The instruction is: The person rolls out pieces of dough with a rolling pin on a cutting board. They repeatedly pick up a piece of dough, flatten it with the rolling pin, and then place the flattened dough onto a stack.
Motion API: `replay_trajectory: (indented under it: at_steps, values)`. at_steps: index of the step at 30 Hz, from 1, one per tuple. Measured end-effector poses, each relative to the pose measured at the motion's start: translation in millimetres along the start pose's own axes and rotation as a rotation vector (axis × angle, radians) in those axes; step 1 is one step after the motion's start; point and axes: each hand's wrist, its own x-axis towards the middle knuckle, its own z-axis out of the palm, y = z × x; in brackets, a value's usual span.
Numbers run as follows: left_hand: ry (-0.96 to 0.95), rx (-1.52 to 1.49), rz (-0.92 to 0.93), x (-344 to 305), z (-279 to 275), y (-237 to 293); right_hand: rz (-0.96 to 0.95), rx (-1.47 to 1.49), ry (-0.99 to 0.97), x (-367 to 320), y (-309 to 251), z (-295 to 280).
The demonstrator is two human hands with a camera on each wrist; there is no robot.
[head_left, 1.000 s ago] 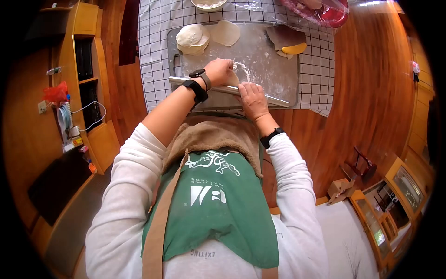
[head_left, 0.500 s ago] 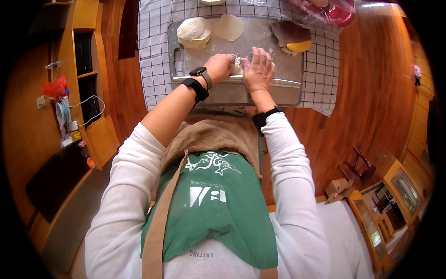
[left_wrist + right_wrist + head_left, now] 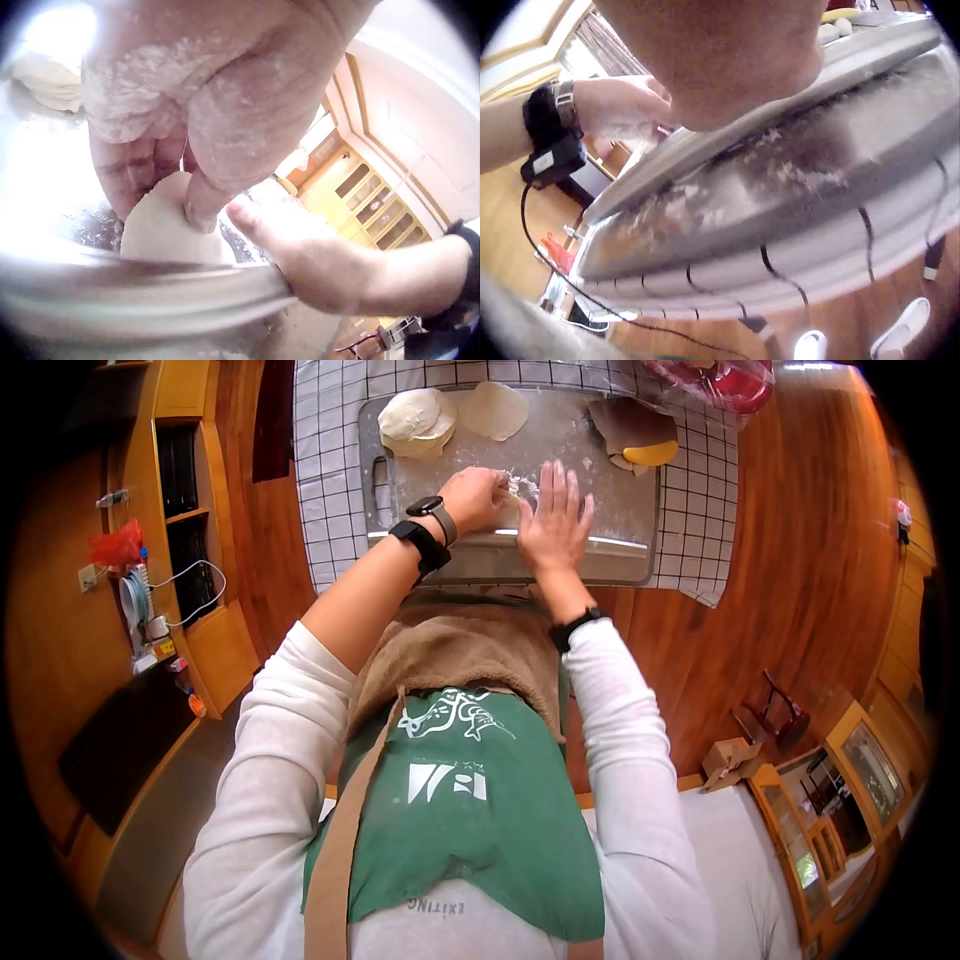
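Observation:
My left hand (image 3: 473, 498), floury in the left wrist view, pinches the edge of a small round dough wrapper (image 3: 169, 229) between thumb and fingers. A smooth metal rolling pin (image 3: 608, 542) lies across the near part of the grey board (image 3: 470, 567), and overlaps the wrapper's near side in the left wrist view. My right hand (image 3: 556, 525) lies over the pin with its fingers straight and pointing away from me. In the head view the wrapper is mostly hidden by the left hand.
Stacked dough wrappers (image 3: 417, 422) and one single wrapper (image 3: 495, 412) lie at the board's far left. A dark scraper (image 3: 630, 422) with a yellow piece (image 3: 650, 453) sits far right. Loose flour (image 3: 523, 484) dusts the middle. Beyond stands a red bowl (image 3: 738, 390) under plastic film.
The rolling pin has turned from slanted to nearly level across the board. My right hand went from curled at the pin to lying flat over it; the left hand keeps its pinch.

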Motion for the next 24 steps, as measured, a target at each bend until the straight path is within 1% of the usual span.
replay_trajectory:
  at_steps: [1,2,3,4,5,7,8,9,11,12,14,15,17,18,19,20,21,23,24]
  values:
    - [-0.005,0.006,0.013,0.0,0.7,0.3,0.002,0.001,-0.003,14.8,0.2,4.3]
    - [-0.016,0.036,0.004,0.8,-0.3,1.4,0.039,0.065,0.051,34.9,-0.1,7.9]
    - [-0.021,0.037,0.000,-0.5,-0.7,3.5,0.078,0.131,0.099,45.7,-0.9,10.6]
    - [-0.058,0.039,-0.037,-1.2,-1.7,6.1,0.082,0.114,0.108,48.0,-1.3,11.2]
    - [-0.090,0.044,-0.071,-0.7,-4.6,8.0,0.084,0.117,0.108,38.9,-2.5,9.1]
    - [-0.078,0.061,-0.035,-2.0,-7.4,7.7,0.067,0.194,0.064,7.3,-3.6,0.1]
    - [-0.076,0.071,-0.003,-4.2,-6.2,8.1,-0.002,0.121,0.136,-10.6,-0.4,3.1]
    - [-0.075,0.070,0.000,-4.3,-4.9,7.3,-0.002,0.118,0.138,-26.1,5.6,-0.9]
    - [-0.034,0.035,-0.031,-4.5,-3.9,3.8,-0.322,0.238,0.054,-46.1,20.7,-9.6]
    - [-0.031,0.035,-0.034,-5.0,-1.9,-0.4,-0.327,0.239,0.054,-46.0,26.7,-14.4]
    - [0.016,-0.147,-0.123,-4.2,0.6,-9.1,-0.523,0.259,-0.063,-42.4,34.9,-24.0]
    - [0.016,-0.147,-0.121,-5.5,-1.8,-10.2,-0.521,0.258,-0.061,-40.2,35.4,-26.4]
    - [-0.247,-0.048,-0.146,-6.6,-5.5,-11.2,-0.581,0.261,-0.030,-34.1,38.9,-28.2]
    - [-0.228,-0.036,-0.140,-6.5,-6.8,-7.4,-0.579,0.258,-0.029,-32.4,41.1,-27.5]
    - [-0.228,-0.036,-0.138,-6.3,-11.8,3.0,-0.592,0.262,0.013,-30.2,43.4,-26.1]
    - [-0.202,0.035,-0.172,-6.0,-15.9,14.1,-0.605,0.268,0.053,-27.6,44.4,-24.4]
    - [-0.176,0.107,-0.207,-6.7,-17.3,21.5,-0.605,0.268,0.051,-22.5,42.7,-24.9]
    - [-0.142,0.149,-0.178,-5.9,-11.4,17.6,-0.595,0.351,0.005,-6.1,37.6,-24.7]
    - [-0.117,0.170,-0.144,-4.2,-5.3,11.0,-0.519,0.358,-0.052,2.0,34.2,-26.4]
